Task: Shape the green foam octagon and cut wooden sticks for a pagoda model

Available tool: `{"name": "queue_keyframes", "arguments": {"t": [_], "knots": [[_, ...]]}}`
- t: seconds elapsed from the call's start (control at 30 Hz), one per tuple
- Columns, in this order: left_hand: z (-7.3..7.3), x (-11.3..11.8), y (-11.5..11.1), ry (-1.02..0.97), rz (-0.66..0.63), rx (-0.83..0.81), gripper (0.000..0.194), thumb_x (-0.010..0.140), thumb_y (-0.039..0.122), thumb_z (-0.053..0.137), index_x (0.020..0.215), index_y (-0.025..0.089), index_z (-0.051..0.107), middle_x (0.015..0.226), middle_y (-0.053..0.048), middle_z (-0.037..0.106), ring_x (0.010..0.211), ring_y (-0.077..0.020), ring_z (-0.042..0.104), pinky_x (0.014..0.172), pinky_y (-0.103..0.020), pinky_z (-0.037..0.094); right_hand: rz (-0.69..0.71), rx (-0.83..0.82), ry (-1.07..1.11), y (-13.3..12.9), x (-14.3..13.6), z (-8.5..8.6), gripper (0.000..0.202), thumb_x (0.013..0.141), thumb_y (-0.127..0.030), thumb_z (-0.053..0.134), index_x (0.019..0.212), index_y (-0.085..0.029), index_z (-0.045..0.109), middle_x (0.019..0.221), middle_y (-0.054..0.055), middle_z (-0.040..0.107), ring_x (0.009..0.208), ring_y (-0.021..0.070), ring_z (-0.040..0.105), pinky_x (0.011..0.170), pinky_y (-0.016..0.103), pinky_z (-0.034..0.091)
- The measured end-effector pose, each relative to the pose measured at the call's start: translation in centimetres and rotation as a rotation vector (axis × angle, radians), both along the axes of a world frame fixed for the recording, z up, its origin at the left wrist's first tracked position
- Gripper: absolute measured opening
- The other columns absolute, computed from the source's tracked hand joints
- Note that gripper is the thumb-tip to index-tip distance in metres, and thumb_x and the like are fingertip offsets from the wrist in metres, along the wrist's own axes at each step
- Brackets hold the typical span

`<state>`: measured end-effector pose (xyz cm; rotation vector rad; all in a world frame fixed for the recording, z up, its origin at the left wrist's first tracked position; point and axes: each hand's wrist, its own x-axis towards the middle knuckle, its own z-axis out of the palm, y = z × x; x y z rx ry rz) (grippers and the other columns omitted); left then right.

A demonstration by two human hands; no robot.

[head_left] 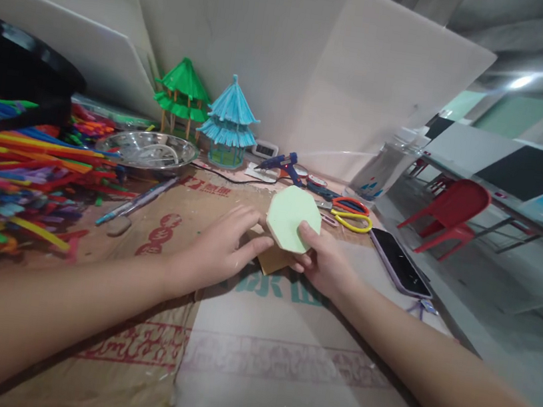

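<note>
Right hand (324,259): pinching a pale-green, flat octagonal piece (290,216), thumb on its face | left hand (226,241): fingers bent at its left edge; grip unclear | octagonal piece: plain-faced, tilted; overlapping a tan, sharp-cornered piece (272,261); above the printed table covering (244,395)

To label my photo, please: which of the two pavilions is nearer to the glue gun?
The blue pavilion; the green pavilion stands farther left, beyond it from the glue gun.
</note>
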<state>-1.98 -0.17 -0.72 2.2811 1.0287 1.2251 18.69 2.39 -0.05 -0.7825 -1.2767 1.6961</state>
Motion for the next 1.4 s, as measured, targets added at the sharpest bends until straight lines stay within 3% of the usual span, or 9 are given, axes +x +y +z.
{"name": "queue_keyframes", "arguments": {"t": [0.23, 0.47, 0.67, 0.87, 1.03, 1.17, 1.23, 1.33, 1.4], "knots": [[1.0, 0.1, -0.6, 0.02, 0.077, -0.104, 0.033, 0.09, 0.052, 0.06, 0.091, 0.02, 0.062, 0.106, -0.008, 0.068, 0.105, -0.026, 0.061, 0.094, -0.041, 0.048, 0.011, 0.073, -0.077, -0.5, 0.0, -0.2, 0.047, 0.071, -0.057, 0.082, 0.07, -0.019, 0.054, 0.043, -0.011, 0.035, 0.039, 0.0057, 0.029, 0.039, 0.02, 0.032], [1.3, -0.2, -1.2, -0.063, 0.056, -0.121, 0.04, 0.103, 0.038, 0.031, 0.079, 0.02, 0.057, 0.082, -0.004, 0.063, 0.086, -0.0209, 0.06, 0.084, -0.037, 0.047, 0.049, 0.107, -0.102, -0.5, -0.1, -0.3, 0.049, 0.073, -0.061, 0.079, 0.068, -0.018, 0.055, 0.043, -0.01, 0.035, 0.039, 0.0056, 0.027, 0.039, 0.021, 0.031], [1.5, -0.1, -1.3, 0.024, 0.096, -0.129, 0.039, 0.096, 0.049, 0.044, 0.074, 0.02, 0.056, 0.078, -0.004, 0.062, 0.084, -0.0232, 0.06, 0.082, -0.039, 0.048, 0.07, 0.167, -0.174, -0.6, 0.2, -0.8, 0.048, 0.074, -0.06, 0.079, 0.07, -0.019, 0.054, 0.046, -0.01, 0.038, 0.042, 0.0063, 0.03, 0.041, 0.022, 0.032], [1.0, -0.3, -0.3, -0.134, 0.13, -0.267, 0.047, 0.102, 0.048, 0.027, 0.078, 0.02, 0.057, 0.082, -0.006, 0.066, 0.083, -0.0221, 0.063, 0.083, -0.038, 0.051, -0.006, 0.328, -0.345, -1.6, 0.5, 0.1, 0.053, 0.082, -0.07, 0.064, 0.073, -0.019, 0.056, 0.052, -0.004, 0.047, 0.045, 0.0091, 0.041, 0.045, 0.024, 0.033], [2.0, -1.1, 0.6, -0.262, 0.33, -0.123, 0.038, 0.102, 0.045, 0.031, 0.116, 0.019, 0.054, 0.113, -0.011, 0.065, 0.101, -0.0214, 0.065, 0.092, -0.038, 0.053, -0.012, 0.423, -0.473, -2.4, 0.5, 0.4, 0.055, 0.083, -0.072, 0.06, 0.071, -0.019, 0.057, 0.057, 0.0, 0.053, 0.049, 0.011, 0.046, 0.047, 0.024, 0.034], [3.6, -1.3, 0.0, 0.154, 0.01, 0.154, 0.067, 0.096, 0.064, 0.042, 0.148, 0.023, 0.038, 0.156, -0.015, 0.043, 0.145, -0.0303, 0.041, 0.12, -0.047, 0.031, 0.027, 0.34, -0.421, -2.3, 0.3, 0.2, 0.053, 0.082, -0.071, 0.061, 0.073, -0.019, 0.058, 0.056, 0.0, 0.055, 0.047, 0.011, 0.047, 0.044, 0.024, 0.035], [4.1, -1.6, 0.1, 0.359, -0.062, 0.081, 0.08, 0.092, 0.071, 0.043, 0.154, 0.021, 0.033, 0.159, -0.017, 0.041, 0.149, -0.0346, 0.035, 0.121, -0.051, 0.028, 0.026, 0.28, -0.362, -2.1, 0.4, 0.5, 0.051, 0.081, -0.069, 0.063, 0.075, -0.018, 0.06, 0.057, 0.0, 0.057, 0.045, 0.0106, 0.048, 0.043, 0.024, 0.035], [4.9, -2.3, 0.6, 0.245, 0.213, -0.074, 0.078, 0.099, 0.066, 0.026, 0.159, 0.016, 0.021, 0.16, -0.018, 0.038, 0.149, -0.0333, 0.035, 0.119, -0.052, 0.032, 0.024, 0.267, -0.356, -1.6, 0.7, 1.7, 0.05, 0.08, -0.066, 0.066, 0.075, -0.017, 0.061, 0.055, 0.0, 0.058, 0.043, 0.0097, 0.048, 0.041, 0.022, 0.033], [5.3, -2.6, 0.8, 0.196, 0.244, -0.022, 0.077, 0.1, 0.063, 0.03, 0.16, 0.017, 0.018, 0.165, -0.016, 0.029, 0.152, -0.031, 0.029, 0.121, -0.049, 0.03, 0.065, 0.296, -0.412, -1.1, 1.1, 2.8, 0.05, 0.08, -0.064, 0.067, 0.072, -0.016, 0.061, 0.051, 0.0, 0.058, 0.043, 0.0097, 0.05, 0.041, 0.021, 0.034]]}}
